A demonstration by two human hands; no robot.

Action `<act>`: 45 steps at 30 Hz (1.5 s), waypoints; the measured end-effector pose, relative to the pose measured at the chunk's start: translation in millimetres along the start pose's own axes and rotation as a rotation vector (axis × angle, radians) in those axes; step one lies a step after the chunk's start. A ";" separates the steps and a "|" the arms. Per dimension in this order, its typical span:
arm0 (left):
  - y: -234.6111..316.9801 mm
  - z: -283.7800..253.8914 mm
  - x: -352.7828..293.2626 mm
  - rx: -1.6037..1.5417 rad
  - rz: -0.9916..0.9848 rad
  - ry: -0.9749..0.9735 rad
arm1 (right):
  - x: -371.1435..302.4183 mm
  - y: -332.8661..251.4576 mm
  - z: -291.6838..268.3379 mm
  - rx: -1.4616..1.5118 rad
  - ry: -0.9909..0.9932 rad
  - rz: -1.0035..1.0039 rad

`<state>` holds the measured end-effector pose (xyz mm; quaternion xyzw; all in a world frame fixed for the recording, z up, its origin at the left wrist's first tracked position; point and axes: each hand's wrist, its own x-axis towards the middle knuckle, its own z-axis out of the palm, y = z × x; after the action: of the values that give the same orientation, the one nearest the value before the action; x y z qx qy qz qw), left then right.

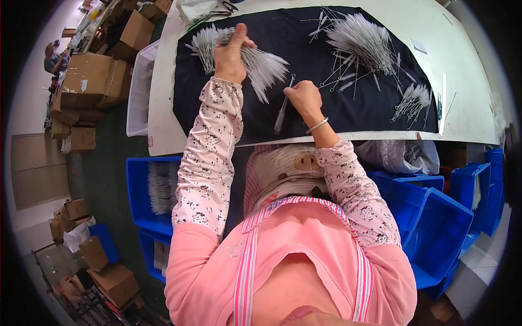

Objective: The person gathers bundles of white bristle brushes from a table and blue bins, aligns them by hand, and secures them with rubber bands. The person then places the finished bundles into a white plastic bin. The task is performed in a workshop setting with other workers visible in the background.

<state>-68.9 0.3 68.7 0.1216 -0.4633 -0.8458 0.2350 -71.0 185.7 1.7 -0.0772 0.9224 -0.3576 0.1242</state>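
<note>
My left hand [231, 58] is closed around a thick bundle of thin wire straw brushes [267, 68], over the left part of a dark cloth [321, 117]. The white bristles of the bundle fan out to the right of the hand. Beside it on the left lies another group of brushes [203, 50]. Near the middle of the cloth, my right hand [305, 99] is closed, pinching a single straw brush [281, 113]. Its looped wire end points away from me and its bristles point toward me. The fingertips of my right hand are partly hidden.
A large loose heap of brushes [363, 42] lies at the far right of the cloth, with a smaller pile [413, 101] nearer. Blue bins [435, 231] stand below the white table [163, 111] on both sides. Cardboard boxes [84, 81] and a distant person [53, 58] are at the left.
</note>
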 end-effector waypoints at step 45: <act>6.3 -62.6 -35.7 -0.617 -0.337 -0.042 | -27.9 -86.5 -94.0 0.946 0.149 -0.543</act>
<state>-9.9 -29.9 39.6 0.1021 -0.1642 -0.9751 0.1081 -66.4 189.0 132.3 -0.2224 0.6145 -0.7568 -0.0171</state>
